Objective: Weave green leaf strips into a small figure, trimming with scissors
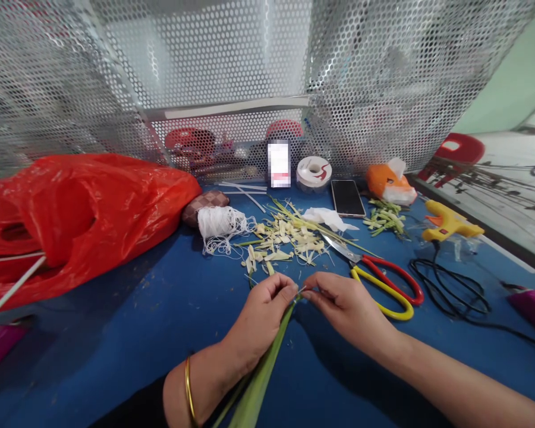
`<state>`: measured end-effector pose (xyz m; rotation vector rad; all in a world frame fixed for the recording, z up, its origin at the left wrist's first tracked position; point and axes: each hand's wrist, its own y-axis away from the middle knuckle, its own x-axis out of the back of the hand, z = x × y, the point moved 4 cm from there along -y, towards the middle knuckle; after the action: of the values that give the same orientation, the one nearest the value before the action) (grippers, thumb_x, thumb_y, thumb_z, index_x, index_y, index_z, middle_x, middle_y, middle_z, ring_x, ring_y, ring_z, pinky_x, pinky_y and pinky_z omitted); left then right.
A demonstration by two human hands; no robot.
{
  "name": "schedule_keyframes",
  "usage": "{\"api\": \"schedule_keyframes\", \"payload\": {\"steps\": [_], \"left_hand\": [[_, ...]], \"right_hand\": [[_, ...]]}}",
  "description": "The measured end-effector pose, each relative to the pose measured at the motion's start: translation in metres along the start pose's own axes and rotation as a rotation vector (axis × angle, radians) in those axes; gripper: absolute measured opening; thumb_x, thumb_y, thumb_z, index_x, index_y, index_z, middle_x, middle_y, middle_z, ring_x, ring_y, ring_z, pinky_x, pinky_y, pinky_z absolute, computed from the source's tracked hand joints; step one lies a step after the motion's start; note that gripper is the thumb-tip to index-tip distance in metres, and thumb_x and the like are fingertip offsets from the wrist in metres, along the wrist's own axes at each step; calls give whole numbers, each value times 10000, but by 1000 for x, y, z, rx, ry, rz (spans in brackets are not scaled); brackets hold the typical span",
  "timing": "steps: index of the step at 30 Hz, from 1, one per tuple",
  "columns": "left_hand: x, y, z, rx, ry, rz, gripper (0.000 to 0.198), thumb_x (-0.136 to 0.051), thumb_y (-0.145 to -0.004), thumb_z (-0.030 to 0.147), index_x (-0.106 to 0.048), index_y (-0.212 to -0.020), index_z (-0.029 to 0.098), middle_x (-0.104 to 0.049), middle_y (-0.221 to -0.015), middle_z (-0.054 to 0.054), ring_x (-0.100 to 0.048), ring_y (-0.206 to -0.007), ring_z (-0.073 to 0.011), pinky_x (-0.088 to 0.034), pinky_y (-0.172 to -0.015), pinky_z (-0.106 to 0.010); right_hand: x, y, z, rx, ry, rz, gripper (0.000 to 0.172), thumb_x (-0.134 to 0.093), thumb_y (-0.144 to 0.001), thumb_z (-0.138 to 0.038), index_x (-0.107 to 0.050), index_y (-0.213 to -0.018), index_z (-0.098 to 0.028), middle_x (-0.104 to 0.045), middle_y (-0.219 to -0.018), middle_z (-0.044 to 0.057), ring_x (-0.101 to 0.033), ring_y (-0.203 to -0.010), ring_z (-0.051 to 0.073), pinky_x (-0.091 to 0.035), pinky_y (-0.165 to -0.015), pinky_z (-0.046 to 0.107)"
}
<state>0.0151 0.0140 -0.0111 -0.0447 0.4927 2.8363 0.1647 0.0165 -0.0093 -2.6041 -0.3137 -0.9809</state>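
Note:
Long green leaf strips [267, 374] run from the bottom edge up to a narrow tip between my two hands. My left hand [261, 318] pinches the strips near that tip, with thumb and forefinger pressed together. Close beside it, my right hand [343, 303] pinches a thin white string [301, 290] at the tip; part of the string is hidden by the fingers. Just beyond lies a heap of pale leaf scraps [289, 235]. Right of my right hand rest scissors [383, 285] with one red and one yellow handle. A bundle of white string [220, 223] lies farther left.
A red plastic bag [116, 208] covers the left side. Toward the back are a ribbon roll [314, 173], a phone [348, 198] and an orange tissue pack [390, 183]. A yellow glue gun [450, 223] with a black cord lies right. Perforated metal mesh [223, 65] closes off the back.

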Motion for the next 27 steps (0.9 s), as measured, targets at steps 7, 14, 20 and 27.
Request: {"api": "schedule_keyframes", "payload": {"steps": [7, 14, 20, 27], "left_hand": [[1, -2, 0, -41, -130, 19, 222, -553, -840, 383, -539, -740, 185, -417, -578, 63, -308, -516, -94, -261, -521, -242], [-1, -5, -6, -45, -102, -60, 277, -492, -869, 440, -503, -734, 199, -330, -481, 89, -245, -427, -87, -175, -432, -235], [3, -8, -9, -100, -237, -29, 198, -501, -870, 340, -482, -735, 197, -466, -589, 59, -357, -479, -83, -281, -489, -220], [3, -7, -10, -90, -221, -17, 206, -520, -858, 362, -481, -736, 200, -469, -583, 64, -384, -483, -91, -310, -494, -222]], "right_hand": [[-3, 0, 1, -20, 37, -33, 108, -541, -863, -202, -643, -900, -197, -593, -629, -22, -511, -524, 117, -359, -495, 222], [-3, -2, 1, -23, 59, -33, 116, -515, -856, -189, -631, -866, -197, -550, -593, -31, -480, -501, 119, -348, -489, 223], [-3, -2, -4, -45, -35, -54, 121, -531, -853, -220, -627, -918, -186, -415, -546, -66, -405, -488, 111, -318, -481, 228], [-5, -1, -5, -69, -98, -25, 81, -611, -829, -243, -635, -771, -193, -488, -599, -41, -444, -529, 110, -336, -496, 226]]}}
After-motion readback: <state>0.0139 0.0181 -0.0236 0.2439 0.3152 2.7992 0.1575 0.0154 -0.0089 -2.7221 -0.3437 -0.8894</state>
